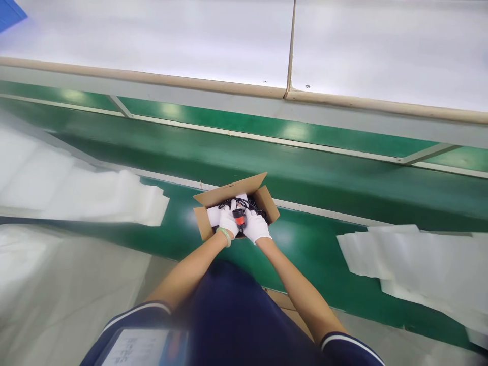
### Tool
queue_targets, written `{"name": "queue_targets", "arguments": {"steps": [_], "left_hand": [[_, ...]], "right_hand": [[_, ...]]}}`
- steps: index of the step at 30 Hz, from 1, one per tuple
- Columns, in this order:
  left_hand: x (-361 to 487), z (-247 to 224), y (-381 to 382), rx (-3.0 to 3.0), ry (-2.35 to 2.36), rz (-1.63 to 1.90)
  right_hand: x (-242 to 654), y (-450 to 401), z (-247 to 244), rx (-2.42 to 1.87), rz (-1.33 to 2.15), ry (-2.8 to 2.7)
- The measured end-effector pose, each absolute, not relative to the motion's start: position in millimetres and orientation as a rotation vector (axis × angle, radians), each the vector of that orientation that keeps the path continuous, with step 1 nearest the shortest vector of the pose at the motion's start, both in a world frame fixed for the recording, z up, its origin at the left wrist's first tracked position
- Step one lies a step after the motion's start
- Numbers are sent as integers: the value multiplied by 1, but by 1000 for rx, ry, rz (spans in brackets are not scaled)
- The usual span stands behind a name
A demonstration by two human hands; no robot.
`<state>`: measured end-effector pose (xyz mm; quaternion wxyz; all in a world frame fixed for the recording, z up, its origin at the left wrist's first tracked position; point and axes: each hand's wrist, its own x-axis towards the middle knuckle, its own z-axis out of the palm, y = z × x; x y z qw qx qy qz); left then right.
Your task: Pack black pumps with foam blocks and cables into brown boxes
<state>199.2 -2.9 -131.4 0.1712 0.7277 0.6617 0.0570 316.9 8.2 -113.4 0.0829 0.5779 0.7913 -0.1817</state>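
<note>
An open cardboard box (pixel 269 203) with its flaps folded out stands on the green surface in front of me. Inside it lie a coiled black cable (pixel 249 204) and white pieces (pixel 213 215). A black cylindrical part with a red-orange band (pixel 239 217) sits between my gloved hands at the box opening. From its left side, my left hand (pixel 229 221) closes against this part, fingers pointing into the box. My right hand (pixel 256 226) closes on it from the right, beside the cable. Both hands partly hide the box's contents.
Stacked white foam sheets (pixel 125 198) lie to the left, with more white sheets (pixel 419 264) to the right. A pale rail (pixel 324 209) runs along the green surface (pixel 305 239) behind the box. Beyond it is a raised white tabletop (pixel 171 40) with a wooden edge.
</note>
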Motion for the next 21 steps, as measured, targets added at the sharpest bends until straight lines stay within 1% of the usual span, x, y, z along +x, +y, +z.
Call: {"name": "queue_targets", "arguments": {"steps": [5, 8, 12, 16, 21], "left_hand": [[200, -142, 3, 1983, 1991, 5], [198, -147, 6, 1972, 1984, 18], [184, -140, -2, 2082, 1856, 135], [163, -122, -51, 2189, 1765, 243], [160, -108, -127, 2163, 1882, 162]], "right_hand": [[327, 11, -105, 1739, -678, 2421], [329, 7, -94, 1713, -712, 2509], [317, -6, -90, 1574, -672, 2449], [305, -16, -98, 1349, -548, 2607], [297, -9, -99, 862, -277, 2754]]}}
